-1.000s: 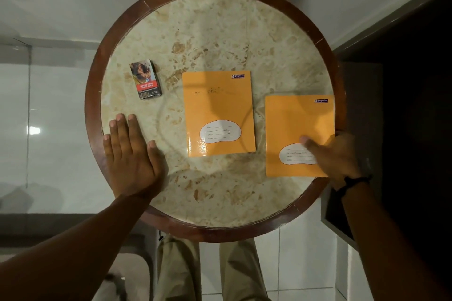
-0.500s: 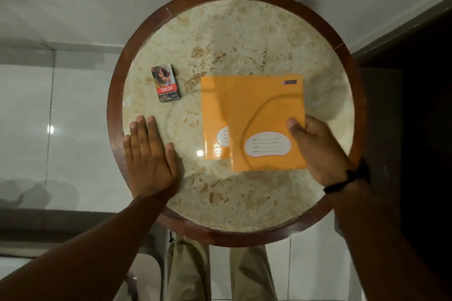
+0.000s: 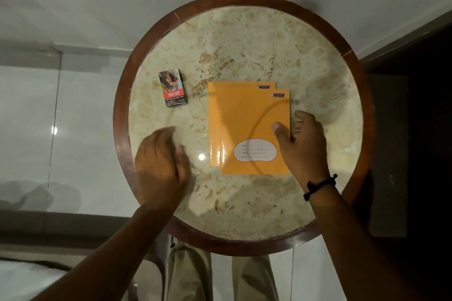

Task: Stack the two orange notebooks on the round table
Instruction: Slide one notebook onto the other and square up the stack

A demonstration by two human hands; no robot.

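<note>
top notebook (image 3: 254, 124) offset on lower notebook (image 3: 214, 117), right hand (image 3: 305, 149) pinching edge

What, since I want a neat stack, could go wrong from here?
The top notebook sits offset right and nearer than the bottom notebook, so the stack may end misaligned. The right hand has its thumb on the cover; pulling away could drag it further askew. The left hand, blurred beside the stack, might bump it.

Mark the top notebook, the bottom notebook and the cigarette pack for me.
top notebook (image 3: 244, 117): head view, bare orange cover.
bottom notebook (image 3: 214, 124): head view, exposed left strip.
cigarette pack (image 3: 173, 88): head view, front face.
</note>
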